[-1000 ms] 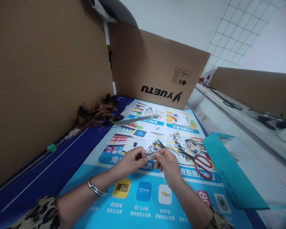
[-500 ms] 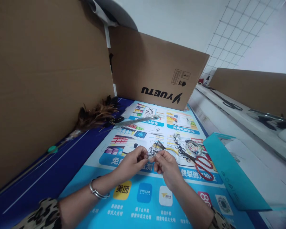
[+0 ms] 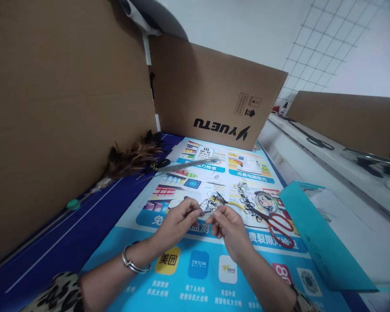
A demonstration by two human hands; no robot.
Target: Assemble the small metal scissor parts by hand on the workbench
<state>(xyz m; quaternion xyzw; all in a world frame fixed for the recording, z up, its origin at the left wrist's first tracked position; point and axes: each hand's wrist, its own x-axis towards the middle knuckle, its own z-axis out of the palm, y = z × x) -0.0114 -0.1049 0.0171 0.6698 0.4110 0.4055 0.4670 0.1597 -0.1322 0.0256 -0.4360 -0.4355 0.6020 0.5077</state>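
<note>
My left hand (image 3: 182,219) is closed, with thumb and forefinger pinched together. My right hand (image 3: 230,227) pinches in the same way a short gap to the right. Whatever is between the fingertips is too small to make out. Just beyond them lies a tangle of thin dark wire pieces (image 3: 208,203). Scissors with red handles (image 3: 281,227) rest on the printed mat, their tips toward the tangle. Small dark wire loops (image 3: 247,201) are scattered beside the blades.
A bundle of straight thin wires (image 3: 191,164) lies farther back. At the left is a brown feather duster (image 3: 130,156). Cardboard panels (image 3: 214,86) stand behind and to the left. A teal open box (image 3: 325,247) holding paper sits at the right.
The fingertips of my two hands have moved slightly apart. The wire pieces and scissors stay where they were; the view has shifted a little.
</note>
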